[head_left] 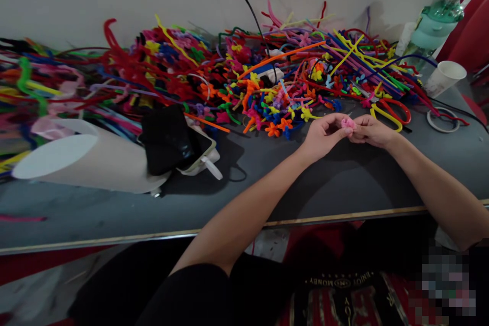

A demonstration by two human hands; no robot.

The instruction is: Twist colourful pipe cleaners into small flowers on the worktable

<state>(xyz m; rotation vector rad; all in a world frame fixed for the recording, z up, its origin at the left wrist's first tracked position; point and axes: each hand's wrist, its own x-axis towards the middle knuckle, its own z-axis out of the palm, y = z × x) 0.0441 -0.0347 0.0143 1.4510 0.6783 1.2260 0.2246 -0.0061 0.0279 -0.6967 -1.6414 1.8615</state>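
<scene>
A small pink fuzzy pipe-cleaner piece (348, 124) is pinched between my two hands above the dark table. My left hand (327, 131) grips it from the left with thumb and fingers closed. From the other side my right hand (372, 131) also has its fingertips on it. Its exact shape is partly covered by the fingers. Just behind the hands lie small pipe-cleaner flowers (278, 126) in orange, yellow, blue and pink. Red-handled scissors (397, 110) and a bent yellow pipe cleaner (386, 118) rest close to my right hand.
A heap of loose pipe cleaners (130, 69) runs along the wall. At left stand a white cylinder (95, 158) and a black phone (166, 140) on a stand. To the right are a paper cup (445, 77), a tape roll (443, 121) and a green bottle (435, 25).
</scene>
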